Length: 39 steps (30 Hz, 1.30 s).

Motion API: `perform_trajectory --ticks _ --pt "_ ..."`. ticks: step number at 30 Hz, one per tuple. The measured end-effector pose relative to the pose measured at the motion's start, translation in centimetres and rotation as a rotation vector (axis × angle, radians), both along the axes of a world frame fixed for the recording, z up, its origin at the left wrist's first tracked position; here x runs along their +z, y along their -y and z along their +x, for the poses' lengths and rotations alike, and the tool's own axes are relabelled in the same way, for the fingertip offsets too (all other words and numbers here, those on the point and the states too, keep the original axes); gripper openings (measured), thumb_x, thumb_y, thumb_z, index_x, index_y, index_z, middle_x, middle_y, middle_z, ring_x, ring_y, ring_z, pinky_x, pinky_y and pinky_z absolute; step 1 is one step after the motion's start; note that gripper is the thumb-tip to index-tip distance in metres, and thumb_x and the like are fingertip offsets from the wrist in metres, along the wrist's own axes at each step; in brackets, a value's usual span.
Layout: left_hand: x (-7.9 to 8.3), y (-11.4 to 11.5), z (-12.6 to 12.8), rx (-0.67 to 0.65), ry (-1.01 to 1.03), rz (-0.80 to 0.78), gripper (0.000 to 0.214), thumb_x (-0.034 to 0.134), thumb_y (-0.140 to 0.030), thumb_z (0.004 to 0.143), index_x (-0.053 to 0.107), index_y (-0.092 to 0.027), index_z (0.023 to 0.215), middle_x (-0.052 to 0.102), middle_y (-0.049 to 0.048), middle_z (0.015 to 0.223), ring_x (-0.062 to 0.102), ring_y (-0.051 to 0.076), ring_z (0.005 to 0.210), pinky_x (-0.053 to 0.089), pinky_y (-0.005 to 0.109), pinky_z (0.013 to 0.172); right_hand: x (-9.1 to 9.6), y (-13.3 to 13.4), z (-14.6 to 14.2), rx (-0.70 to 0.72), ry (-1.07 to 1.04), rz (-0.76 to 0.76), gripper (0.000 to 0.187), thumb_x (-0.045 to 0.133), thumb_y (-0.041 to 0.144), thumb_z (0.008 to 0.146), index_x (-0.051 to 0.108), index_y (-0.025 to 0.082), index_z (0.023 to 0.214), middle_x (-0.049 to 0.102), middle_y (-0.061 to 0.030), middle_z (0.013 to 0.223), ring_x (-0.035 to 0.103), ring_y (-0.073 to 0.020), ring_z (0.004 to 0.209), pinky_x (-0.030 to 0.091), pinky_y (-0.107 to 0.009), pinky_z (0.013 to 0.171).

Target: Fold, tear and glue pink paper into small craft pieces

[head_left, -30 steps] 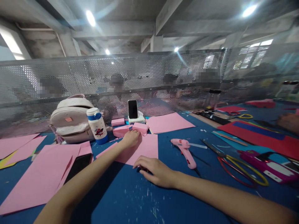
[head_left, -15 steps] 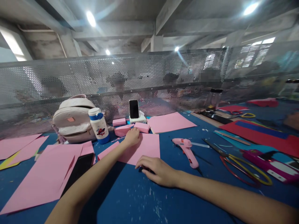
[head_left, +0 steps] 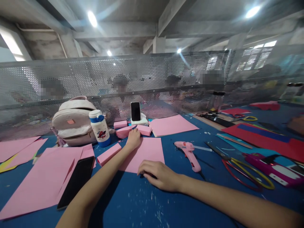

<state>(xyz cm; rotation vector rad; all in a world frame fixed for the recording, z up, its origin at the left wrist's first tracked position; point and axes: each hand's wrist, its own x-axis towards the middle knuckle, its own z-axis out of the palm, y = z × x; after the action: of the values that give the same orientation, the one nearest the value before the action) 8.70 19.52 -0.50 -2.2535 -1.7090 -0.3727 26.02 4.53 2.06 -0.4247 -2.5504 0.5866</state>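
Note:
A pink paper sheet (head_left: 148, 150) lies on the blue table in front of me. My left hand (head_left: 134, 139) rests on its far part, fingers stretched forward and lying flat, close to the pink folded paper pieces (head_left: 125, 131). My right hand (head_left: 154, 173) lies at the sheet's near edge with its fingers curled. A small dark thing shows under those fingers, too hidden to name. Left of my left forearm lies a long pink folded paper box (head_left: 109, 154). A pink glue gun (head_left: 190, 155) with a clear glue stick lies to the right of the sheet.
Large scissors (head_left: 239, 167) and a magenta-and-white device (head_left: 273, 169) lie at right. At left are pink sheets (head_left: 40, 180), a black phone (head_left: 77, 180), a white bottle (head_left: 100, 128) and a backpack (head_left: 73, 122). A perforated metal screen (head_left: 147, 79) stands behind, people beyond it.
The pink sheet has shifted slightly toward me and turned a little. My left forearm has moved right, uncovering more of the black phone. My right hand has stayed nearly in place.

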Motion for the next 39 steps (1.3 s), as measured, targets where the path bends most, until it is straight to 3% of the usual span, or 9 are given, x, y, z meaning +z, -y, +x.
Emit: perform_trajectory --ticks 6,10,15,21,25,30,32,34,39 --pt "0.8 1.5 -0.2 -0.046 0.021 -0.027 0.033 0.061 -0.032 0.096 0.058 -0.015 0.125 0.061 0.0103 0.125 0.063 0.024 0.106 0.055 0.045 0.089 -0.1 0.0 0.0 0.017 -0.049 0.032 0.028 0.042 0.005 0.091 0.061 0.017 0.107 0.066 -0.0068 0.1 0.062 -0.0161 0.09 0.049 -0.026 0.081" --pt "1.7 3.5 -0.2 -0.092 0.059 -0.045 0.031 0.06 -0.032 0.097 0.059 -0.015 0.123 0.062 0.0097 0.121 0.065 0.023 0.102 0.056 0.043 0.087 -0.7 -0.3 0.1 -0.052 -0.117 0.053 0.029 0.041 0.005 0.09 0.059 0.018 0.109 0.065 -0.0067 0.103 0.062 -0.015 0.084 0.05 -0.027 0.079" --pt "2.6 7.9 0.0 -0.2 0.113 -0.027 0.024 0.059 -0.031 0.097 0.061 -0.015 0.115 0.064 0.0075 0.112 0.065 0.021 0.096 0.055 0.04 0.084 -1.0 -0.7 0.3 -0.153 -0.204 0.072 0.031 0.041 0.004 0.09 0.059 0.021 0.108 0.064 -0.0053 0.098 0.061 -0.0167 0.084 0.049 -0.03 0.078" --pt "2.9 13.6 -0.7 -0.348 0.126 -0.01 0.006 0.054 -0.017 0.094 0.059 -0.019 0.097 0.065 0.0032 0.092 0.059 0.021 0.086 0.044 0.035 0.075 -0.2 -0.8 0.4 -0.326 -0.311 0.164 0.017 0.045 0.01 0.092 0.054 0.022 0.102 0.06 -0.0067 0.102 0.055 -0.0221 0.098 0.045 -0.037 0.087" --pt "3.1 15.8 -2.1 -0.398 0.107 -0.015 0.017 0.047 -0.011 0.095 0.059 -0.02 0.101 0.066 0.003 0.091 0.058 0.021 0.083 0.041 0.035 0.073 -0.3 -1.2 0.5 -0.394 -0.262 0.134 0.015 0.059 0.02 0.091 0.054 0.021 0.106 0.06 -0.0077 0.107 0.054 -0.0236 0.102 0.044 -0.037 0.089" --pt "4.7 16.5 -5.0 -0.381 0.094 -0.023 0.022 0.044 -0.014 0.098 0.06 -0.024 0.11 0.068 0.0036 0.103 0.061 0.021 0.094 0.041 0.037 0.087 -0.7 -1.6 0.4 -0.365 -0.076 0.099 0.004 0.061 0.023 0.094 0.062 0.02 0.092 0.068 -0.003 0.091 0.059 -0.0194 0.085 0.043 -0.033 0.08" --pt "5.4 16.2 -6.5 -0.322 0.102 -0.023 0.023 0.05 -0.015 0.096 0.058 -0.024 0.116 0.066 0.0063 0.115 0.058 0.024 0.108 0.041 0.039 0.094 -0.7 -1.6 0.4 -0.352 -0.044 0.095 0.01 0.06 0.025 0.096 0.065 0.02 0.089 0.07 -0.0027 0.088 0.06 -0.0187 0.084 0.043 -0.031 0.078" --pt "5.8 15.8 -8.2 -0.246 0.116 -0.037 0.04 0.06 -0.02 0.09 0.051 -0.023 0.129 0.058 0.0107 0.132 0.055 0.029 0.118 0.043 0.042 0.095 -0.7 -1.6 0.4 -0.344 -0.042 0.089 0.011 0.06 0.025 0.096 0.066 0.02 0.089 0.071 -0.003 0.09 0.06 -0.0186 0.085 0.044 -0.03 0.077" --pt "4.9 15.3 -11.5 -0.202 0.121 -0.164 0.065 0.069 -0.028 0.082 0.041 -0.024 0.14 0.057 0.0096 0.136 0.059 0.026 0.12 0.05 0.033 0.093 -0.6 -1.4 0.4 -0.34 -0.046 0.066 0.006 0.062 0.019 0.094 0.067 0.02 0.09 0.071 -0.002 0.09 0.06 -0.018 0.085 0.044 -0.028 0.076"
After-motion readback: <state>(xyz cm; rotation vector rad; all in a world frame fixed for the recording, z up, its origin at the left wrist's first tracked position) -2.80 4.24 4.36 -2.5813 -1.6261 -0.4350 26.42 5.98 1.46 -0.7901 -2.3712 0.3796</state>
